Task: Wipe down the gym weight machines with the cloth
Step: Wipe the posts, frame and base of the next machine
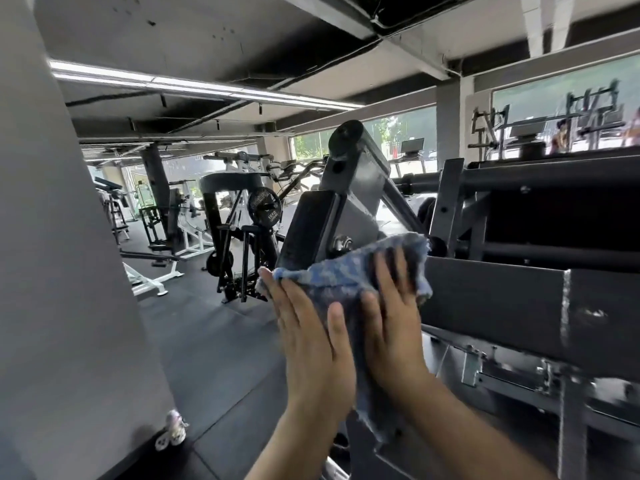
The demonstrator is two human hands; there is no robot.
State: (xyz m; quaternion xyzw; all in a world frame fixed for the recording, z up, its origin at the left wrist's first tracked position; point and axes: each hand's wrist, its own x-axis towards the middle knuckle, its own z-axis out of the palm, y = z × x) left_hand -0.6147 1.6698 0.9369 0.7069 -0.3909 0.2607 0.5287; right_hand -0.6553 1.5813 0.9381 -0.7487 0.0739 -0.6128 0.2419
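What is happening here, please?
A person is cleaning in a gym. Both hands, the left hand and the right hand, press a blue cloth with straight fingers against the dark frame of a weight machine. The cloth hangs down between the hands. Other machines stand on the floor behind.

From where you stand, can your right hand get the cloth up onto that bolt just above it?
Probably yes. The right hand already presses the cloth flat against the machine, and the bolt sits just above the cloth's top edge with nothing between. The left hand presses alongside, not blocking.
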